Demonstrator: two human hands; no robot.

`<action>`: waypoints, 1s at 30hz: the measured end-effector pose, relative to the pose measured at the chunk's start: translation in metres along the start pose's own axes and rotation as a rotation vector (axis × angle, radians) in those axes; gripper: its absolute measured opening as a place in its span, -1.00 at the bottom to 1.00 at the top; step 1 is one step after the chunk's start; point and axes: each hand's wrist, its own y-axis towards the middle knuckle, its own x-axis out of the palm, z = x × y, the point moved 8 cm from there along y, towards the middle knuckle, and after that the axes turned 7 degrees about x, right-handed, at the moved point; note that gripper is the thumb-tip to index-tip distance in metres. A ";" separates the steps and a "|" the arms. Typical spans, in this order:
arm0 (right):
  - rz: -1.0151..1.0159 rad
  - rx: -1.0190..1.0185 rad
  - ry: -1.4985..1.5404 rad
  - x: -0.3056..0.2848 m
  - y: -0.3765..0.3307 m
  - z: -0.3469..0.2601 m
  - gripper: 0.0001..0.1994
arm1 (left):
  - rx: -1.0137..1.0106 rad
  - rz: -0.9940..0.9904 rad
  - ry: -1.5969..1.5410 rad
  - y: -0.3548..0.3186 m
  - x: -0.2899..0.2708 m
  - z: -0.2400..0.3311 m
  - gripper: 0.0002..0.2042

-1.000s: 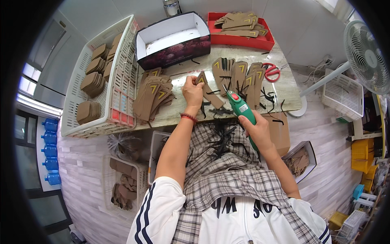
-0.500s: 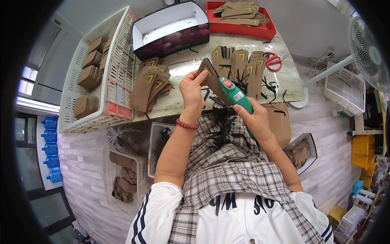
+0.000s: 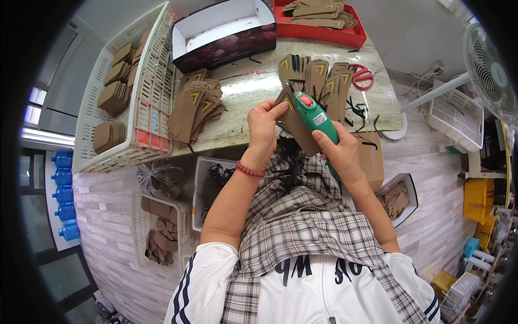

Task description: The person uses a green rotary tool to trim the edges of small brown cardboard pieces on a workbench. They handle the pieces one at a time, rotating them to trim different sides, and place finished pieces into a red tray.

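My left hand pinches the edge of a flat brown piece with a yellow angled mark near its upper end. In my right hand is a green handheld electric cutter with a red button, its fingers wrapped round the body. The cutter's head lies alongside the piece's upper right edge; whether the blade touches it I cannot tell. Black trimmings lie on the checked apron over my lap. Beyond my hands, several similar brown pieces lie fanned on the table, with black strips beside them.
Another brown pile lies left on the table, beside a white crate of stacked pieces. An open dark box, a red tray and red-handled scissors are farther back. A fan stands right.
Both hands have shifted slightly right with the brown piece and the cutter. The cutter's head now sits farther up along the piece's edge. The whole view has shifted slightly.
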 end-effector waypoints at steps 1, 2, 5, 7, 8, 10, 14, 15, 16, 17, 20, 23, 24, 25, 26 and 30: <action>-0.002 0.002 0.003 0.000 0.000 0.000 -0.62 | 0.011 0.004 -0.001 -0.001 -0.001 0.001 -0.91; -0.003 0.002 0.004 -0.001 -0.001 0.000 -0.63 | 0.024 0.008 -0.002 -0.001 -0.001 0.004 -0.92; -0.014 0.010 0.011 -0.003 -0.001 0.003 -0.65 | 0.055 -0.020 0.063 0.000 -0.004 0.012 -0.91; -0.029 0.024 0.039 -0.004 -0.003 0.004 -0.66 | 0.069 -0.048 0.099 0.001 -0.004 0.019 -0.92; -0.035 0.021 0.038 -0.004 -0.003 0.004 -0.65 | 0.061 -0.067 0.109 0.002 -0.005 0.022 -0.92; -0.046 0.013 0.036 -0.004 -0.002 0.004 -0.64 | 0.045 -0.106 0.130 0.003 -0.006 0.027 -0.93; -0.067 -0.003 0.026 -0.006 -0.003 0.002 -0.63 | 0.023 -0.208 0.238 0.008 -0.009 0.038 -0.92; -0.079 0.010 0.031 -0.006 -0.003 0.003 -0.62 | 0.028 -0.218 0.258 0.010 -0.009 0.040 -0.93; -0.077 0.008 0.022 -0.006 -0.003 0.002 -0.62 | 0.024 -0.239 0.276 0.011 -0.009 0.043 -0.93; -0.086 0.011 0.019 -0.006 -0.003 0.002 -0.62 | 0.020 -0.260 0.294 0.012 -0.010 0.046 -0.93; -0.101 -0.005 -0.012 -0.008 -0.003 -0.001 -0.62 | 0.036 -0.320 0.397 0.016 -0.011 0.056 -0.93; -0.140 -0.003 -0.047 -0.009 -0.003 -0.004 -0.62 | 0.035 -0.358 0.485 0.016 -0.008 0.070 -0.92; -0.147 -0.009 -0.058 -0.009 -0.003 -0.005 -0.62 | 0.036 -0.388 0.533 0.019 -0.009 0.073 -0.90; -0.156 -0.015 -0.069 -0.010 -0.003 -0.007 -0.62 | 0.034 -0.413 0.577 0.020 -0.010 0.077 -0.90; -0.161 -0.020 -0.079 -0.010 -0.003 -0.007 -0.62 | 0.031 -0.440 0.621 0.022 -0.010 0.080 -0.90; -0.183 -0.089 -0.157 -0.010 -0.003 -0.016 -0.60 | 0.052 -0.509 0.796 0.022 -0.005 0.096 -0.89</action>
